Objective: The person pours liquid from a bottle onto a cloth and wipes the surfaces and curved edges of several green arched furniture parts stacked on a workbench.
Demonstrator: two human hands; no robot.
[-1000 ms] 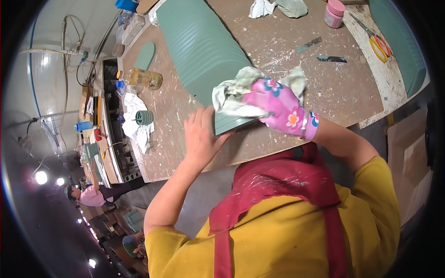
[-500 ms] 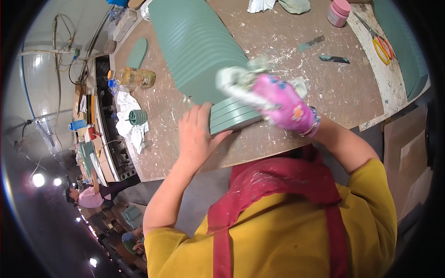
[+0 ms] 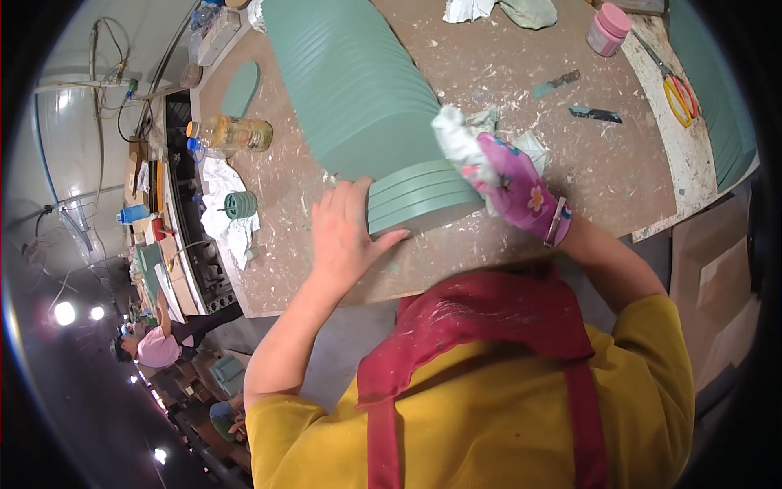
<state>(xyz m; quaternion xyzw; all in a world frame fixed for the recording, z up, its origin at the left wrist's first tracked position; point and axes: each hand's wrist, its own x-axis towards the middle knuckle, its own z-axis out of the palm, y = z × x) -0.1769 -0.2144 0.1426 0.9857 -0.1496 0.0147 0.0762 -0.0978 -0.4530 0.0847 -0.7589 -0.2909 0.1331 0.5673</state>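
Green stack (image 3: 423, 197) sits at the near edge of the worktable (image 3: 607, 179), its curved, layered bands facing up, just in front of a long row of green slabs (image 3: 358, 94). The bare left hand (image 3: 342, 224) grips its left end, fingers along the back and thumb stretched along the front side. The right hand (image 3: 521, 189), in a pink flowered glove, is closed around a crumpled white rag (image 3: 460, 143) by the stack's right end; whether the rag touches the stack I cannot tell. Another pale cloth (image 3: 533, 149) shows just behind that glove

Farther right on the table are two narrow strips, one greenish (image 3: 556, 83) and one dark (image 3: 595, 114), then a pink-lidded jar (image 3: 608, 31) and scissors (image 3: 678, 99) with yellow and red handles. To the left, a bottle (image 3: 244, 134) of yellowish liquid lies on its side, near a flat green piece (image 3: 240, 88) with a rounded end. Nearer, a green ribbed coil (image 3: 240, 205) rests on a white cloth (image 3: 218, 232)
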